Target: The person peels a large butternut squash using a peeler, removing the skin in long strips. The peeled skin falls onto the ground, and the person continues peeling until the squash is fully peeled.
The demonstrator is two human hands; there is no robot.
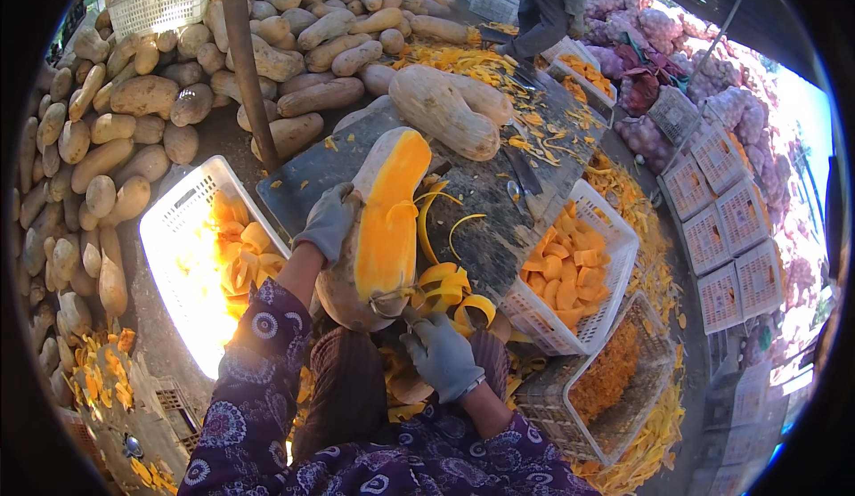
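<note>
A large, partly peeled butternut-type squash [340, 289] leans upright over my knees, its top end resting toward the dark board [467, 222]. A broad orange strip of bared flesh runs down its front. My left hand [330, 222], in a grey glove, grips its left side. Low down on the squash sits the thin metal head of a peeler [387, 303]. My gloved right hand [443, 354] is closed around the peeler's handle, which is mostly hidden. Curled yellow peels [449, 289] lie just right of the squash.
Two unpeeled squashes [444, 112] and a knife [524, 172] lie on the board. White crates of cut squash stand left [250, 255] and right [568, 275]; a dirtier crate [601, 389] holds orange pulp. A pole [247, 62] rises before a squash heap. Another person [554, 2] works beyond.
</note>
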